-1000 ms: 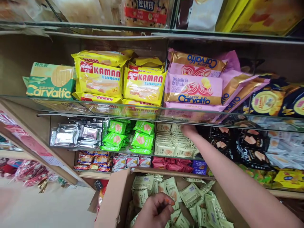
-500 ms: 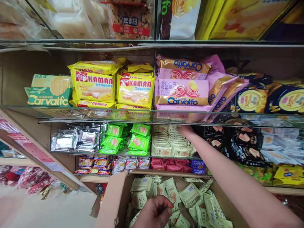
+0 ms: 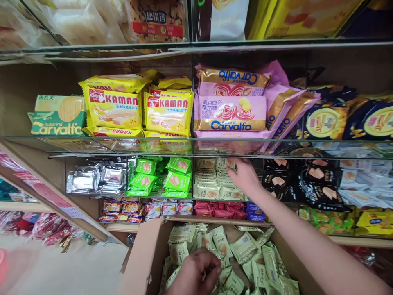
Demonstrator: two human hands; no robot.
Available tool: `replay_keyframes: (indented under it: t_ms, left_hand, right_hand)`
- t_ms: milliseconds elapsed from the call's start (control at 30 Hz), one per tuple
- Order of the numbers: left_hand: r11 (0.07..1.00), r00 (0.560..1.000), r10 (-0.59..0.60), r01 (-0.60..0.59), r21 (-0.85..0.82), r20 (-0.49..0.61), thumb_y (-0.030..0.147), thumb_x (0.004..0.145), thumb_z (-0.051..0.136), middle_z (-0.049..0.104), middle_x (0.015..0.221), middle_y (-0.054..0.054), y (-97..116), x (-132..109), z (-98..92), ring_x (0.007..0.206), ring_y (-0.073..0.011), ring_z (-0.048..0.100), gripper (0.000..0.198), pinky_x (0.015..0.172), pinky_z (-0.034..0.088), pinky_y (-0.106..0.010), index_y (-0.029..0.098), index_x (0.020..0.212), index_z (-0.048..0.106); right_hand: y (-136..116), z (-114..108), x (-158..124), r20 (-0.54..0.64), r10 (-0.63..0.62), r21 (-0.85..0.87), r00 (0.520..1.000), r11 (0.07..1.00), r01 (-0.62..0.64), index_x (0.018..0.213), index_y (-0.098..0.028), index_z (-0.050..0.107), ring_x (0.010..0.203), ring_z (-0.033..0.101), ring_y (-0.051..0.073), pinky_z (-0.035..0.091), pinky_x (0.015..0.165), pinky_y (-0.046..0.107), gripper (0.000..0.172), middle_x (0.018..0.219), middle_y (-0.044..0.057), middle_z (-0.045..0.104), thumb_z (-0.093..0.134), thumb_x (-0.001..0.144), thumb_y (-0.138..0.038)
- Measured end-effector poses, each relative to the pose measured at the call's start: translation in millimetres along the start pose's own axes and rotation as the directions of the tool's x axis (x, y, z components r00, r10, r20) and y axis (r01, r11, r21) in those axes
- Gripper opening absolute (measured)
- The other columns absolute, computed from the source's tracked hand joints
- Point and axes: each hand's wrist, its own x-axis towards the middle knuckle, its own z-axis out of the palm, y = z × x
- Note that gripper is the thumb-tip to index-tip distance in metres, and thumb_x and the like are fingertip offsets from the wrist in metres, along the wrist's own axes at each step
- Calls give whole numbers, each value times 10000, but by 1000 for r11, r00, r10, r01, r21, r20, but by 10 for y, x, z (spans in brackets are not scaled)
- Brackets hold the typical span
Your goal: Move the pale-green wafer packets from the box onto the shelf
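My right hand (image 3: 244, 175) reaches onto the middle glass shelf, its fingers closed on a pale green wafer packet (image 3: 229, 164) at the top of the stacked pale green packets (image 3: 208, 182). My left hand (image 3: 196, 273) is down in a cardboard box (image 3: 144, 256) of loose packets of the same kind (image 3: 245, 250), fingers curled round one or more of them. Bright green wafer packets (image 3: 176, 180) lie left of the stack, black ones (image 3: 310, 180) to its right.
The glass shelf above (image 3: 184, 143) carries yellow Kaman packs (image 3: 167, 112), pink Carvalfo cookie packs (image 3: 230, 112) and a green Carvalfo box (image 3: 57, 116). Silver packets (image 3: 98, 178) sit at the far left of the middle shelf. Red and mixed snacks (image 3: 221, 211) fill the lower shelf.
My right hand has drawn back a little from the rear of the shelf and now shows over the stack. My left hand has sunk slightly deeper into the box.
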Motion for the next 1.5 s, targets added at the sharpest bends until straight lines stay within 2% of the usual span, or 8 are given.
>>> replay_keyframes:
  t_ms: [67,167,367,633,933,1167,1300,1500]
  left_hand:
    - [987,990,88,-72,142,-109,180,802,426,580,766,-54,61,9,-110,726,-151,530,149,665,417,-244,170,781,574]
    - [927,981,79,-6,375,-179,157,809,399,564,987,-90,77,35,-213,912,-209,505,229,805,399,-343,202,951,573]
    - [790,980,-143,199,580,-142,109,718,455,421,1284,-78,-117,65,-113,1149,-275,363,495,901,326,-442,253,1191,465]
    - [802,982,-174,181,569,-68,151,715,498,514,1181,-37,-65,119,-207,1074,-256,418,427,846,335,-406,334,1099,543]
    - [797,988,-92,146,586,-121,142,713,524,534,1130,-28,-117,101,-148,1032,-237,432,354,832,339,-375,307,1020,587]
    - [815,991,-42,108,569,-127,205,746,534,553,1116,-44,-195,115,-142,1018,-231,454,261,838,366,-370,249,994,601]
    - [854,991,3,67,516,-132,214,763,516,566,1093,-62,-246,129,-122,1008,-220,476,249,866,374,-359,211,996,604]
    - [916,993,91,-56,397,-69,192,779,474,591,1030,-69,-33,223,-123,964,-201,522,259,863,395,-340,177,1013,582]
  right_hand:
    - [-129,-41,-473,111,-194,224,975,960,166,891,-180,567,878,538,187,428,783,329,193,927,69,595,389,826,-216]
    - [-211,79,-1215,463,-316,342,828,925,162,781,-217,587,798,536,172,441,712,298,212,822,33,596,382,827,-194]
    - [-36,585,-1929,663,-124,147,738,989,35,1140,-125,510,1111,400,245,315,948,346,491,1193,120,477,428,659,-62]
    - [17,848,-2005,680,27,183,733,961,-205,1281,-97,360,1058,470,239,352,899,315,648,1123,132,551,470,643,-119]
    - [-137,1129,-1871,606,323,366,727,699,-615,772,-174,554,562,546,155,390,524,242,200,593,-14,592,507,685,-348]
    - [42,827,-1786,579,421,323,698,668,-671,667,-197,476,538,477,118,346,495,213,100,554,-47,491,512,621,-278]
    - [297,587,-1802,645,447,312,619,585,-748,688,-212,429,491,488,103,383,447,200,128,559,-56,486,456,685,-337]
    - [476,499,-1961,683,455,265,571,574,-775,756,-218,420,526,572,129,428,442,228,160,663,-23,574,418,745,-378]
